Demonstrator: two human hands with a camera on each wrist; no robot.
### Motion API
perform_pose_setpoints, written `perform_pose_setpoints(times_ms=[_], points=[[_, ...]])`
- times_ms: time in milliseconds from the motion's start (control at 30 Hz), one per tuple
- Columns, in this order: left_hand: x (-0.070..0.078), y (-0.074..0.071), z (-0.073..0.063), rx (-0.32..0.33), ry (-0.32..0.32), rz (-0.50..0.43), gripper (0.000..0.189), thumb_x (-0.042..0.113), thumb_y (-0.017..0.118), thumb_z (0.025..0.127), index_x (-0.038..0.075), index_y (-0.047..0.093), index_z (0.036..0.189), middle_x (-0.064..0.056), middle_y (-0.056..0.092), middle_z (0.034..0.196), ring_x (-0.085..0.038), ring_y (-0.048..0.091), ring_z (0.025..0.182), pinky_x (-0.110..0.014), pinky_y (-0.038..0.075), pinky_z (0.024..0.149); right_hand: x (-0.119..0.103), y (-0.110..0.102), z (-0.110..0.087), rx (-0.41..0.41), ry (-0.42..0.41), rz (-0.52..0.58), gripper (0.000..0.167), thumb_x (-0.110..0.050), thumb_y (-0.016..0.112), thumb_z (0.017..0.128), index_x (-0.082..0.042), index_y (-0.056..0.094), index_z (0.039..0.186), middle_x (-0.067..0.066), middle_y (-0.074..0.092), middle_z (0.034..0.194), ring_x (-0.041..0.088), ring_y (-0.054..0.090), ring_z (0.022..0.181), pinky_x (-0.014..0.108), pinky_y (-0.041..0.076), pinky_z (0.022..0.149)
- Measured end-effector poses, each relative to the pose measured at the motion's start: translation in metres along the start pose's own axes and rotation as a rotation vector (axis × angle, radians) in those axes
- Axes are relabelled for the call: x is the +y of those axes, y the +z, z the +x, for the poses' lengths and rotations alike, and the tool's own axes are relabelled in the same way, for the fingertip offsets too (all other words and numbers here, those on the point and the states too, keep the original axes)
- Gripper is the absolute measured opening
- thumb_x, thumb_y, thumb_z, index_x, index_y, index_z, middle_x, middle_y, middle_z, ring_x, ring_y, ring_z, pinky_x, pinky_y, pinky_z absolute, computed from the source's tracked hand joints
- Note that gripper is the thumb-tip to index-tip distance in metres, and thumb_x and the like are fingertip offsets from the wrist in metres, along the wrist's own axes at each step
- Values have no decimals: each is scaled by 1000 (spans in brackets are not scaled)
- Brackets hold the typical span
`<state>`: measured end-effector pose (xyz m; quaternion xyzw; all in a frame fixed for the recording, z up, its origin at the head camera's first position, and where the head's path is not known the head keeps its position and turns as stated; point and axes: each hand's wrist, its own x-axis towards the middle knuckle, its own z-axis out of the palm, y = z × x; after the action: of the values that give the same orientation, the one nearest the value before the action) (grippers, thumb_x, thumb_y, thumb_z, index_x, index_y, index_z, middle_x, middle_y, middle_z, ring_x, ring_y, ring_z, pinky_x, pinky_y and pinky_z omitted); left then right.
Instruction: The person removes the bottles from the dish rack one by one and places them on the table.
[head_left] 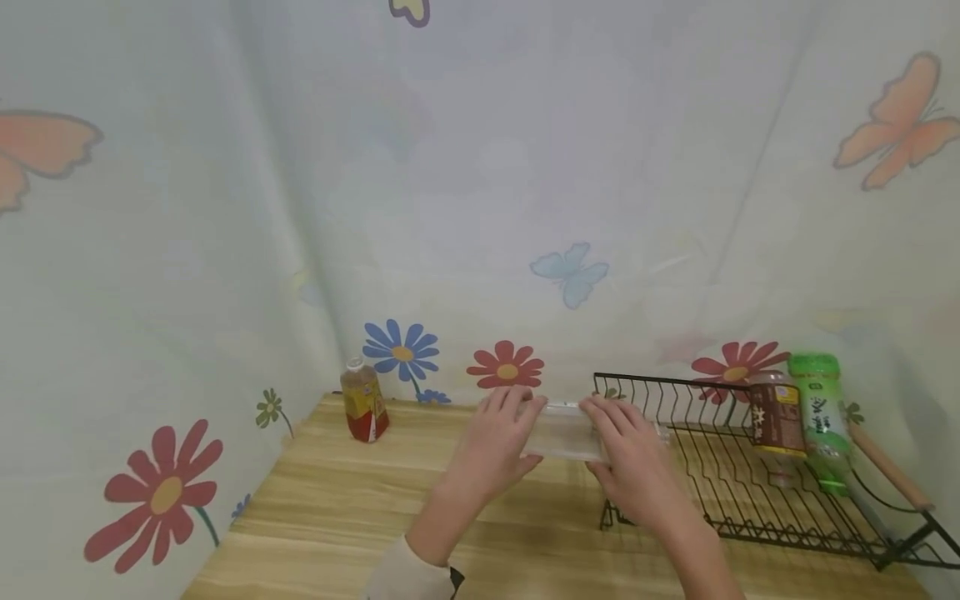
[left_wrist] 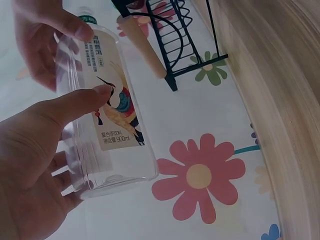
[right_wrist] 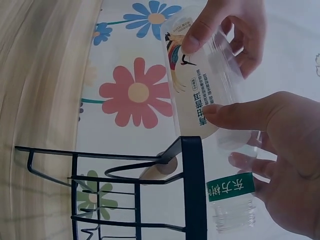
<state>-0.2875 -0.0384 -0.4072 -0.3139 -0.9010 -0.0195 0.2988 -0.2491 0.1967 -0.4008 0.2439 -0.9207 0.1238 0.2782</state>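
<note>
Both hands hold a clear plastic bottle (head_left: 562,437) sideways over the wooden table. My left hand (head_left: 491,442) grips its base end, the thumb lying on the pale label (left_wrist: 117,100) with a bird picture. Nearer the neck, my right hand (head_left: 630,454) grips the other end, its thumb also on the label. In the right wrist view, the transparent neck (right_wrist: 235,215) with a green band sticks out past the right hand. The bottle looks see-through, with no liquid visible in it.
A black wire rack (head_left: 720,467) with a wooden handle (head_left: 892,467) stands at the right. In it are a brown-labelled bottle (head_left: 778,417) and a green-capped bottle (head_left: 823,417). A bottle with a red and yellow label (head_left: 364,404) stands at the table's back left, before a flowered curtain (head_left: 480,208).
</note>
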Motion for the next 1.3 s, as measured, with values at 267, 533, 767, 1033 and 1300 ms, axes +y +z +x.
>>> perform_pose_setpoints(times_ms=[267, 533, 767, 1033, 1300], points=[[12, 0, 5, -21, 15, 3, 95, 59, 92, 76, 15, 52, 151, -3, 58, 143, -25, 52, 133, -44, 49, 111, -2, 2, 4, -7, -13, 28, 89, -11, 100, 72, -8, 56, 149, 12, 59, 149, 40, 51, 137, 61, 49, 109], [14, 4, 4, -39, -12, -8, 91, 53, 95, 75, 19, 53, 149, 0, 58, 141, -22, 52, 132, -41, 48, 112, -8, 5, 5, -38, 7, 3, 86, -19, 99, 74, -10, 57, 149, 9, 60, 147, 40, 50, 141, 60, 50, 109], [11, 3, 6, -43, -9, 2, 90, 56, 95, 73, 21, 55, 146, 1, 59, 137, -23, 54, 128, -44, 51, 105, -11, 6, 5, -50, 7, 12, 88, -20, 98, 76, -7, 55, 151, 13, 58, 149, 44, 46, 144, 62, 46, 112], [12, 1, 7, -36, -4, -14, 90, 58, 93, 74, 21, 56, 147, 1, 60, 136, -22, 53, 129, -41, 51, 106, -11, 2, 5, -37, 18, 2, 89, -29, 99, 75, -10, 56, 150, 11, 58, 149, 41, 50, 141, 61, 48, 110], [11, 3, 2, -14, -11, -33, 88, 59, 92, 75, 23, 56, 147, 3, 60, 136, -23, 52, 131, -44, 51, 107, -13, 0, 4, -39, 26, 58, 90, -35, 99, 75, -12, 56, 150, 10, 55, 151, 43, 50, 139, 64, 50, 106]])
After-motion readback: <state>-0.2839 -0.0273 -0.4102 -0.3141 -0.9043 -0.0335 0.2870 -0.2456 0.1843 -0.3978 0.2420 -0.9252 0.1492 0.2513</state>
